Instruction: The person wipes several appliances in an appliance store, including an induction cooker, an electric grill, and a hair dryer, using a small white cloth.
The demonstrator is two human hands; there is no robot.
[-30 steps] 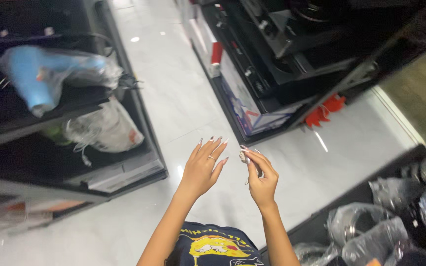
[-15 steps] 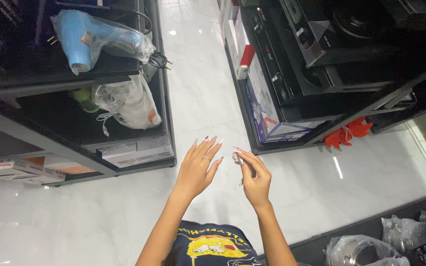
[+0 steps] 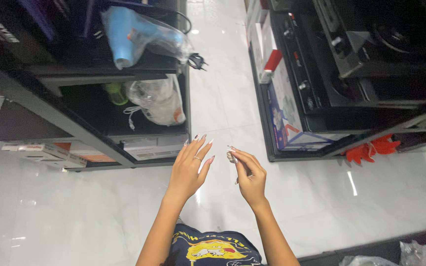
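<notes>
**Pale Stone Floor, Two Raised Hands, One Small Object Pinched**

White glossy floor is seen running between two dark shelf units, and all places below are given relative to it. Above the floor, near the middle of the aisle, two bare hands are held up side by side, close but apart.

The left hand is spread flat, its grip released: the fingers are extended and fanned, and nothing is held in it. A thin ring is worn on one finger.

The right hand is closed in a pinch. A small pale object is grasped between the thumb and the fingertips, so that it stands at the very top of the grip, just above the curled fingers and just beside the left hand's fingertips. What kind of object it is cannot be told.

To the left of the floor, a black shelf unit is seen, on which a blue hair dryer wrapped in clear plastic is laid; a white bagged item is kept on the shelf below. To the right of the floor, a second dark shelf with gas stoves is placed.
</notes>
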